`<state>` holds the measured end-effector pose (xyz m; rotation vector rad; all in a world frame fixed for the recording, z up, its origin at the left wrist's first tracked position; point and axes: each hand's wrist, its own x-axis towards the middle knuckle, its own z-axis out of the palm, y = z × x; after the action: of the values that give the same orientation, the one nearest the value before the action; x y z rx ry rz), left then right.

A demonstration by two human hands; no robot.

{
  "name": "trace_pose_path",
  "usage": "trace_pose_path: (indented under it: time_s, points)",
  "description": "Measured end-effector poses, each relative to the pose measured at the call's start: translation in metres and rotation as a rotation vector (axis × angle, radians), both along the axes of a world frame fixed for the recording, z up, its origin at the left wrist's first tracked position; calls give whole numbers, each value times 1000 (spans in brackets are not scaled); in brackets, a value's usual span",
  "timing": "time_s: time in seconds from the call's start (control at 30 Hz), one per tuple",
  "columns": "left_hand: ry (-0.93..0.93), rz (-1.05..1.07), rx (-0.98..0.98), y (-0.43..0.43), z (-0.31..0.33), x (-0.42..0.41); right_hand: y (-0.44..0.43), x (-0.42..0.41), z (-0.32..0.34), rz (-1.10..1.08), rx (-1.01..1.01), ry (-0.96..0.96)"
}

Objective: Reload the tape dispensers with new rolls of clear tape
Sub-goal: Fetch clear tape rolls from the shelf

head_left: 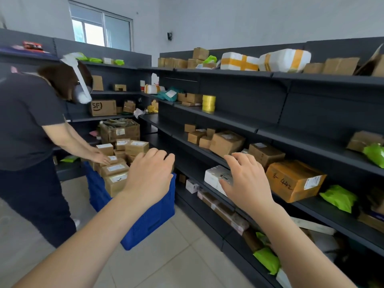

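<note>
The left hand (148, 179) hung over the blue crate (153, 221), fingers curled, grip untellable; the right hand (247, 181) spread open by a white parcel (214, 175), a yellow roll (208, 103) upright beyond.

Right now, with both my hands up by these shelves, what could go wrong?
No dispenser or clear tape shows, so the yellow roll could be grabbed by mistake. The right hand could knock the white parcel down. The left hand hovers near the blue crate, where another person is handling boxes.
</note>
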<state>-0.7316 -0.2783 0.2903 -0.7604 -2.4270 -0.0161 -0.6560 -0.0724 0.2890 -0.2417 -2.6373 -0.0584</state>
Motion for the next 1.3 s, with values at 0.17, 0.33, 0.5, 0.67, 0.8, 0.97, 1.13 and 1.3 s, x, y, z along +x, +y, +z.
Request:
trace_pose_path:
  time_s: [0.17, 0.33, 0.5, 0.67, 0.8, 0.97, 1.13, 1.3]
  points:
    - [-6, -12, -12, 28, 0, -73, 22, -74, 6, 24, -9, 14]
    - [6, 5, -21, 69, 5, -156, 58, -156, 15, 43, 5, 37]
    - [11, 28, -17, 111, 15, -238, 99, -238, 26, 58, 35, 28]
    - [-8, 35, -11, 140, 14, -314, 136, -316, 28, 54, 46, 17]
    - [-12, 42, -15, 160, 10, -379, 162, -378, 26, 43, 51, 9]
    - [-4, 28, 3, 188, 6, -470, 190, -460, 26, 34, 43, 18]
    - [4, -7, 9, 216, 17, -566, 216, -547, 39, 2, 45, 34]
    - [18, -49, -4, 246, 34, -649, 242, -622, 54, -15, 34, 85]
